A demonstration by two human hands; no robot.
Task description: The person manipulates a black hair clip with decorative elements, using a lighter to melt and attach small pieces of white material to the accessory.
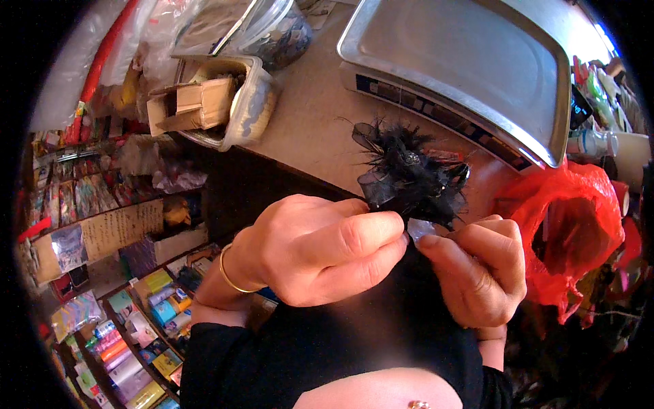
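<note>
A black ornament (pixel 415 174) of wispy feathers and sheer looped ribbon stands up from between my hands, above the table's near edge. My left hand (pixel 320 249), with a gold bangle on its wrist, is closed in a pinch at the ornament's lower left side. My right hand (pixel 480 273) is closed too, its thumb and bent forefinger pinching a small clear plastic piece (pixel 424 230) just under the ornament. Whether that piece is joined to the ornament cannot be made out. My left fingertips hide the ornament's underside.
A scale with a metal tray (pixel 456 61) takes up the table's far right. Open cardboard (pixel 197 105) sits in a plastic tub (pixel 255 102) at the far left. A red plastic bag (pixel 572 225) hangs open at right. Goods-filled shelves (pixel 129 334) stand at left.
</note>
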